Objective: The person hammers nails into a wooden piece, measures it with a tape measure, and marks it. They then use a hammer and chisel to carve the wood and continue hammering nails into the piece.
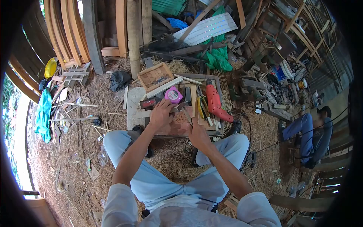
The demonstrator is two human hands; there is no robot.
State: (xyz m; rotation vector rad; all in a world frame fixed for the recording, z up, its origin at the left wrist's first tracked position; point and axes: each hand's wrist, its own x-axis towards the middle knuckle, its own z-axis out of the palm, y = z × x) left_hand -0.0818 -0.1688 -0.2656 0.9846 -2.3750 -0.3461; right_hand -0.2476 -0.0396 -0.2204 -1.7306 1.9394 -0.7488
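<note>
My left hand rests over the low work board, its fingers bent down onto a small pale piece. To its right, my right hand is closed round a thin, grey, narrow tool whose tip points toward the left fingers. A pink tape measure lies just beyond the left fingertips, beside a dark red-and-black block. Yellow-handled pliers and a red power drill lie to the right of my right hand.
A shallow wooden tray with small metal bits sits at the board's far edge. A wooden post rises behind it. Wood shavings and scraps cover the floor. A seated person is at the right, with a black cable running nearby.
</note>
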